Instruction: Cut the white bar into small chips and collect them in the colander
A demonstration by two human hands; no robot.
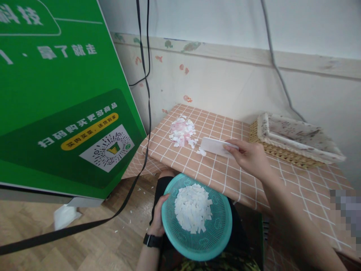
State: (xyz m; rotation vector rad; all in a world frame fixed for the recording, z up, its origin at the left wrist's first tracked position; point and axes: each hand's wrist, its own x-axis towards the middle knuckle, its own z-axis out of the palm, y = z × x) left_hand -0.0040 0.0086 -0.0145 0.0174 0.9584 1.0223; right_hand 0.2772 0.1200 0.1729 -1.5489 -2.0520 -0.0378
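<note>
With my left hand (pixel 158 216) I grip the left rim of a teal plastic colander (pixel 218 222), held just below the table edge over my lap. A heap of small white paper scraps (pixel 193 209) lies inside it. My right hand (pixel 249 155) pinches the right end of a flat white card (pixel 213 146), which is tilted on its long edge against the tabletop. A few white scraps (pixel 201 151) sit by the card's lower left corner. Farther left on the table is a loose pile of white and pink paper scraps (pixel 182 131).
A brown and white checked cloth (pixel 220 128) covers the table against the wall. A cloth-lined wicker basket (pixel 293 156) stands at the right. On the left rises a green panel (pixel 70 86), with a black strap (pixel 149 113) hanging before it. Paper bits litter the wooden floor (pixel 124 214).
</note>
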